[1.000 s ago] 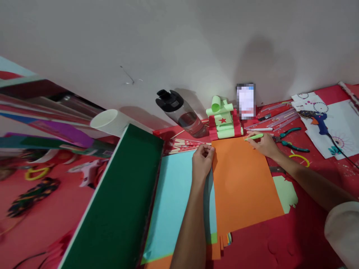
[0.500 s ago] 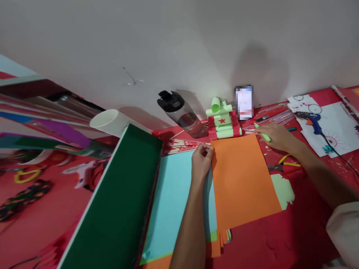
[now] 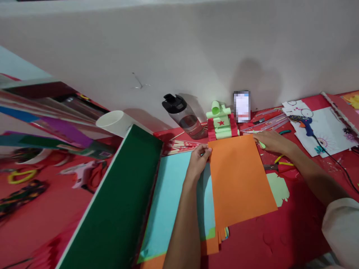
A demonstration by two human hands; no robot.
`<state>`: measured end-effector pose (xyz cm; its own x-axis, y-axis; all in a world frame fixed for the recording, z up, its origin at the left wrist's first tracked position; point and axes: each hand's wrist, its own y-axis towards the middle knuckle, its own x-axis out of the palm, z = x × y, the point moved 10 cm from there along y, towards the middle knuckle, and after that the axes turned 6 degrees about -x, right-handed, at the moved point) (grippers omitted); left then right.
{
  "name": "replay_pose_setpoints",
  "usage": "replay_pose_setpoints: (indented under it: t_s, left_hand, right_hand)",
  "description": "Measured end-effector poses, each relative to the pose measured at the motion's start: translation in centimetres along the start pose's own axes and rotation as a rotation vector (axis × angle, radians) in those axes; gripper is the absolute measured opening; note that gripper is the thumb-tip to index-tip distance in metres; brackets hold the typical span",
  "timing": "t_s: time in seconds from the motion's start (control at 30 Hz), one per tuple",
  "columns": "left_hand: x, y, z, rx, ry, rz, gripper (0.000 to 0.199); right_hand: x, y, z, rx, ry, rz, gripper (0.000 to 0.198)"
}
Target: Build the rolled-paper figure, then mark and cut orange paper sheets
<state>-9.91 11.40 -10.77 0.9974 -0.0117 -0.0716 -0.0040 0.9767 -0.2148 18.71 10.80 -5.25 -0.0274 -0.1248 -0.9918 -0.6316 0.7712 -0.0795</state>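
Two hands are closed: left hand (image 3: pixel 196 161) pinches the orange sheet (image 3: pixel 241 183) at its edge, right hand (image 3: pixel 271 141) grips a green pen (image 3: pixel 262 145) (yellow-handled scissors (image 3: pixel 270 167) lie just below this grip).

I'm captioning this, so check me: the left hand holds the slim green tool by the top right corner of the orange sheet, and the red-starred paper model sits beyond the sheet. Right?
Not quite: in the head view, the right hand, not the left hand, holds the slim green tool by the top right corner of the orange sheet. The paper model sits beyond it.
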Motion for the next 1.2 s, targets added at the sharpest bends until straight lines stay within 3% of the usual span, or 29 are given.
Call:
replay_pose_setpoints:
  t_s: [0.13, 0.23, 0.37, 0.57, 0.73, 1.0, 1.2]
  left_hand:
    - [0.7, -1.0, -0.6, -0.177, -0.007, -0.142, 0.044]
    - [1.9, -2.3, -0.6, -0.267, 0.083, -0.311, 0.044]
    - [4.0, -4.5, -0.9, -0.347, 0.244, -0.548, 0.045]
    - [6.6, -6.7, -1.8, -0.444, 0.387, -0.735, 0.044]
    - [7.6, -7.8, -2.1, -0.427, 0.500, -0.879, 0.046]
    - [5.5, -5.3, 0.3, -0.222, 0.441, -0.681, 0.035]
    - [-0.6, -3.7, 1.8, -0.189, 0.263, -0.303, 0.037]
  right_hand:
    - [-1.9, -0.2, 1.4, 0.057, 0.085, 0.089, 0.012]
    - [-3.4, -0.5, 2.5, 0.095, 0.107, 0.151, 0.004]
    - [-4.2, -1.1, 3.3, 0.094, 0.134, 0.185, 0.006]
    - [-5.1, -2.0, 4.4, 0.071, 0.200, 0.275, 0.017]
    - [-6.3, -2.9, 6.0, 0.137, 0.183, 0.324, 0.021]
    - [-8.2, -5.2, 8.3, 0.223, 0.153, 0.377, 0.026]
    - [-5.5, -3.4, 6.4, 0.100, 0.250, 0.249, 0.027]
